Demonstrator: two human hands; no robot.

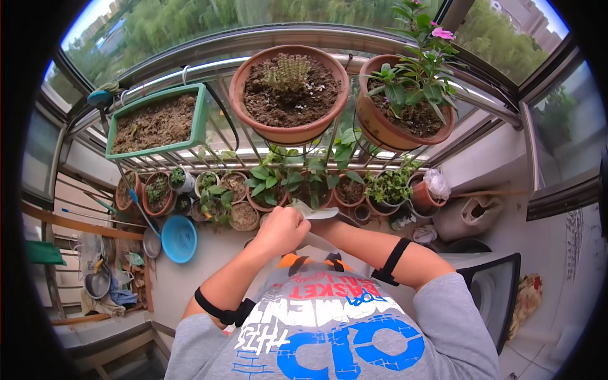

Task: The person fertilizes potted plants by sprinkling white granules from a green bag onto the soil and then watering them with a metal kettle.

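My left hand (286,227) is curled into a fist around a thin pale sheet (317,212), either paper or plastic, in front of my chest. The sheet spreads to the right of the fist, and another pale part of it hangs below. My right hand (319,227) sits behind the sheet and my left fist. Only the wrist side of it shows, so its fingers are hidden. Just beyond both hands stands a row of potted plants, with a leafy plant in a terracotta pot (311,192) nearest.
On the window railing (223,130) hang a green planter of soil (156,121), a terracotta pot with a succulent (289,90), and a pink-flowered plant (413,92). A blue basin (179,239) is at left. To the right are a sack (468,216) and a dark-edged appliance (491,285).
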